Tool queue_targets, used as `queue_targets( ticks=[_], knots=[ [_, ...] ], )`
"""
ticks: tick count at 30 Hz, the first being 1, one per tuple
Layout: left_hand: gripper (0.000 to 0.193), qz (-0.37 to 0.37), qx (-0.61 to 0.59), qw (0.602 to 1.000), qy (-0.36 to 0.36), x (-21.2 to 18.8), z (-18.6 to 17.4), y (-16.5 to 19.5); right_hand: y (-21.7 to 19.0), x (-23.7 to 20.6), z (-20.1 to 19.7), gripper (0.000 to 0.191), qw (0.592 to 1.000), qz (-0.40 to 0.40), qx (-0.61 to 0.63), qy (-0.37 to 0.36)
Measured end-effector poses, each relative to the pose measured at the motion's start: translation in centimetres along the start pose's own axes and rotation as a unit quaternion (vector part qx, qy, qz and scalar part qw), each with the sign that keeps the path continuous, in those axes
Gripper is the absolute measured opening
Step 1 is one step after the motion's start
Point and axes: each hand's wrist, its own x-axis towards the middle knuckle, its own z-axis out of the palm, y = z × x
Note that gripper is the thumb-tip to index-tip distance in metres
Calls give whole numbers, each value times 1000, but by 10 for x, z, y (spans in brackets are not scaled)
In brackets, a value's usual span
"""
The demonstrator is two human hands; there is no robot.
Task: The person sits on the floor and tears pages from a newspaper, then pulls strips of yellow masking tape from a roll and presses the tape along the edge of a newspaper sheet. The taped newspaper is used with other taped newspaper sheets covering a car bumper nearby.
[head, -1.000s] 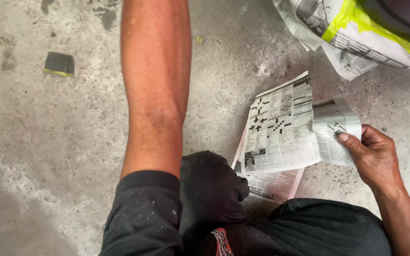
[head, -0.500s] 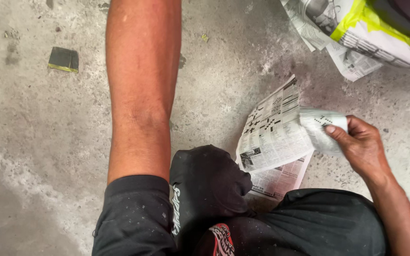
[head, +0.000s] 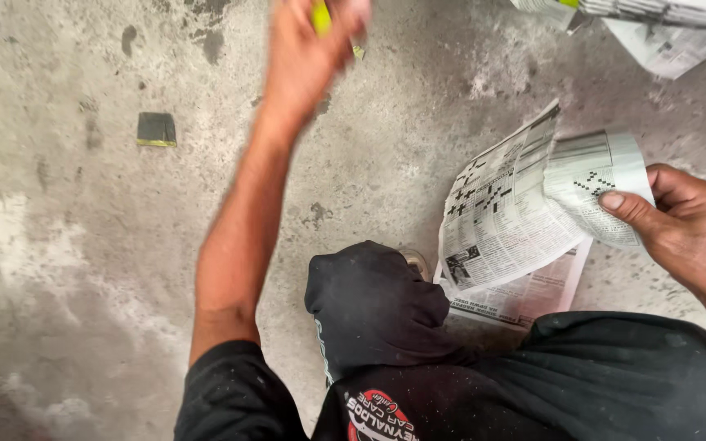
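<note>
My left hand (head: pixel 308 53) is stretched out toward the top of the view and blurred. Its fingers are closed around a small yellow-green object (head: pixel 321 15). My right hand (head: pixel 684 229) is at the right, with its thumb pinching the curled corner of a newspaper sheet (head: pixel 525 208) that has a crossword on it. The sheet lies partly on the concrete floor (head: pixel 83 245) and is bent upward. A dark cloth bundle (head: pixel 373 306) sits between my arms, above my dark clothing.
A small dark square pad with a yellow edge (head: pixel 157 129) lies on the floor at the left. More newspaper (head: pixel 663 41) and a white and yellow-green item (head: pixel 565 4) are at the top right corner.
My left hand, earlier out past the top edge, has come back into view holding the yellow-green object. The right hand still holds the newspaper, whose corner is curled over more.
</note>
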Motion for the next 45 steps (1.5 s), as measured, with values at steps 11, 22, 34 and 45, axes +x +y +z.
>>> queue_targets(
  ticks=[11,22,34,45],
  knots=[
    [78,355,128,883,-277,-82,132,10,-5,-33,-20,29,990,-62,33,-124],
    [36,311,200,772,-516,-101,204,61,3,-60,-49,31,954,-86,-236,-162],
    [12,276,342,837,-327,-54,125,22,16,-26,-49,31,963,-7,-262,-60],
    [16,303,279,879,-239,-45,103,19,5,-5,-47,20,996,-13,-86,-37]
  ],
)
